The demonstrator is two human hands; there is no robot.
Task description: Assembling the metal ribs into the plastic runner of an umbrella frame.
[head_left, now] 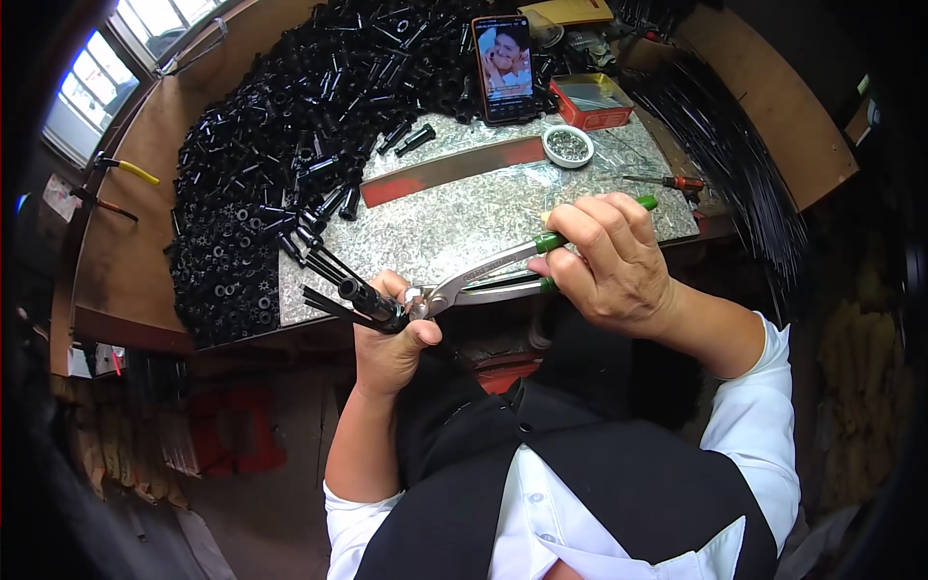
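My left hand point(387, 358) is closed around a black tubular umbrella runner point(372, 302), held tilted just off the table's near edge. Several thin black ribs point(329, 306) fan out from it to the left. In my right hand point(619, 261) are long metal pliers point(493, 266) with green grips, the fingers wrapped around both handles. The jaws of the pliers reach the runner's end beside my left thumb and fingers. Whatever lies between the jaws is too small to make out.
A heap of black runners point(290, 155) covers the table's left and back. On the stone-patterned board point(464, 213) lie a flat metal strip point(454, 169), a white bowl point(567, 147) of small metal bits and a screwdriver point(667, 181). Behind stand a phone point(504, 72) and red tin point(592, 101); black rods point(725, 155) lie right.
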